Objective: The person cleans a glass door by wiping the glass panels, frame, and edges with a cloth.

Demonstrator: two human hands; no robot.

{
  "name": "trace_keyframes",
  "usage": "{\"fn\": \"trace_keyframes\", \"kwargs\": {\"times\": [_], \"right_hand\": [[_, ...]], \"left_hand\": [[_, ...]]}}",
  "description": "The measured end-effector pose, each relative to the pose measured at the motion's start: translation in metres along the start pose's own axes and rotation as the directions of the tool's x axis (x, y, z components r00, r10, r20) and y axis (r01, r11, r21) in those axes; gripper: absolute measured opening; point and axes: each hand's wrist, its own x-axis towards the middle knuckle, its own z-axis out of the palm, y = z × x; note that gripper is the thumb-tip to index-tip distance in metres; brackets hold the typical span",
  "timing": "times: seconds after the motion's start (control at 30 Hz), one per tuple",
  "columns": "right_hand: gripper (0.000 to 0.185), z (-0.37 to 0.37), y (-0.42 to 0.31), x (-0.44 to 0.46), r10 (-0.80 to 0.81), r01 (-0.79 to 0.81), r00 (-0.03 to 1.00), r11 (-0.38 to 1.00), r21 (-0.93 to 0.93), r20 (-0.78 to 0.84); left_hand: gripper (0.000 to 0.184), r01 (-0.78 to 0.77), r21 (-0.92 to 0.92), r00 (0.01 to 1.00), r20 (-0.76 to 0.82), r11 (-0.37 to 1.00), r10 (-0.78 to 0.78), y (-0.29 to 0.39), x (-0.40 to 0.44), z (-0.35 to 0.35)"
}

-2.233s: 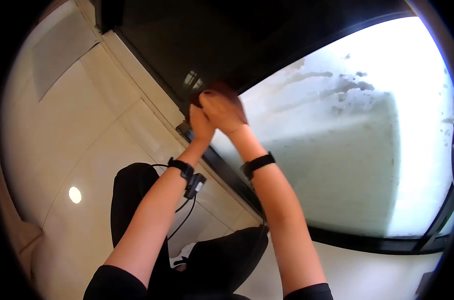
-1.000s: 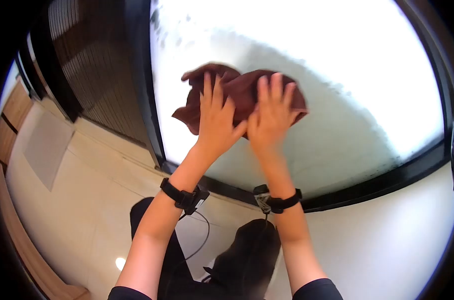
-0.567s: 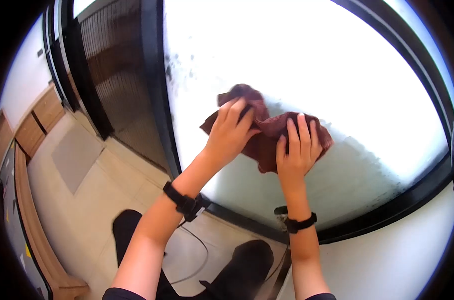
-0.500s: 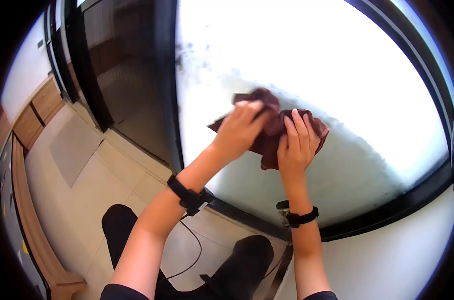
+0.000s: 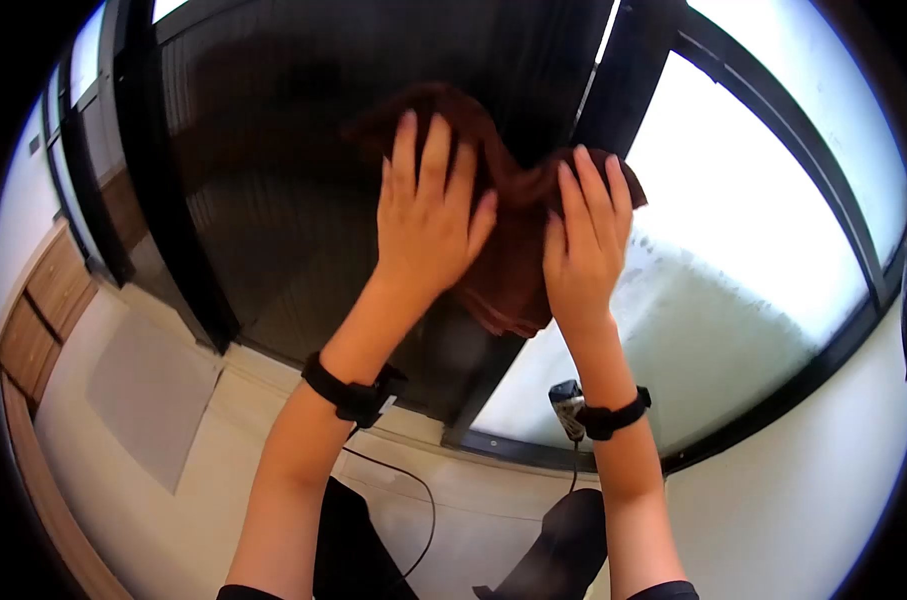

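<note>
In the head view, I observe the brown cloth [image 5: 508,250] at upper centre of the frame, draped across the dark panel [image 5: 273,240] and overlapping the pale panel [image 5: 743,370] at right. I have 2 hands on it: the left hand [image 5: 423,215] is extended and spread, the right hand [image 5: 591,245] extended and less widely spread. 2 black wrist straps [image 5: 339,392] appear at lower centre.

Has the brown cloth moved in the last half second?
Yes, leftward in view against the dark upright: the brown cloth was wholly over the bright pane; now it spans the upright and part of the dark panel.
</note>
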Motion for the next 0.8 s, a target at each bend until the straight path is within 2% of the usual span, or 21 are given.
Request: {"fn": "trace_keyframes", "kwargs": {"times": [0.07, 0.1, 0.17, 0.23, 0.3, 0.43, 0.5, 0.57, 0.63, 0.67, 0.7, 0.77, 0.8], "right_hand": [[0.040, 0.018, -0.010, 0.009, 0.000, 0.021, 0.990, 0.989, -0.146, 0.140], [0.040, 0.023, -0.014, 0.013, -0.001, 0.024, 0.991, 0.986, -0.166, 0.135], [0.044, 0.029, -0.029, 0.017, 0.075, -0.028, 0.969, 0.980, -0.197, 0.234], [0.053, 0.036, -0.038, 0.006, 0.140, -0.099, 0.946, 0.984, -0.148, 0.292], [0.061, 0.050, -0.039, -0.014, 0.226, -0.177, 0.896, 0.971, -0.158, 0.383], [0.065, 0.072, -0.041, -0.037, 0.190, -0.154, 0.941, 0.977, -0.145, 0.280], [0.064, 0.076, -0.051, -0.030, 0.310, -0.278, 0.919, 0.948, -0.157, 0.244], [0.064, 0.090, -0.051, -0.034, 0.342, -0.319, 0.910, 0.939, -0.130, 0.234], [0.065, 0.097, -0.055, -0.037, 0.376, -0.324, 0.889, 0.920, -0.218, 0.263], [0.066, 0.101, -0.056, -0.038, 0.382, -0.333, 0.892, 0.917, -0.218, 0.243], [0.066, 0.102, -0.059, -0.040, 0.367, -0.325, 0.893, 0.926, -0.191, 0.260], [0.065, 0.105, -0.060, -0.039, 0.416, -0.367, 0.863, 0.906, -0.211, 0.287], [0.065, 0.107, -0.060, -0.038, 0.396, -0.338, 0.873, 0.912, -0.234, 0.285]], "left_hand": [[0.053, -0.040, 0.006, 0.999, 0.034, 0.999, 0.040, -0.029, 0.018, 0.015], [0.055, -0.075, 0.038, 0.994, 0.078, 0.996, 0.072, -0.043, 0.025, 0.026], [0.057, -0.107, -0.015, 0.990, 0.096, 0.994, 0.108, -0.065, 0.023, 0.043], [0.065, -0.116, 0.013, 0.977, 0.182, 0.993, 0.111, -0.074, 0.016, 0.044], [0.062, -0.144, -0.030, 0.975, 0.169, 0.989, 0.147, -0.092, 0.009, 0.043], [0.062, -0.220, 0.104, 0.963, 0.182, 0.970, 0.199, -0.111, 0.003, 0.026], [0.062, -0.164, 0.106, 0.970, 0.197, 0.981, 0.141, -0.097, 0.010, 0.019], [0.062, -0.070, 0.169, 0.976, 0.218, 0.983, 0.032, -0.070, 0.022, 0.017], [0.065, 0.055, 0.088, 0.986, 0.152, 0.995, -0.068, -0.054, 0.026, 0.029], [0.067, 0.097, -0.043, 0.990, 0.106, 0.994, -0.092, -0.051, 0.021, 0.038], [0.067, 0.113, -0.015, 0.988, 0.111, 0.993, -0.111, -0.058, 0.010, 0.045], [0.069, 0.073, -0.115, 0.995, 0.068, 0.991, -0.066, -0.073, 0.000, 0.058], [0.069, 0.096, -0.093, 0.995, 0.048, 0.991, -0.092, -0.081, 0.005, 0.059]]}}
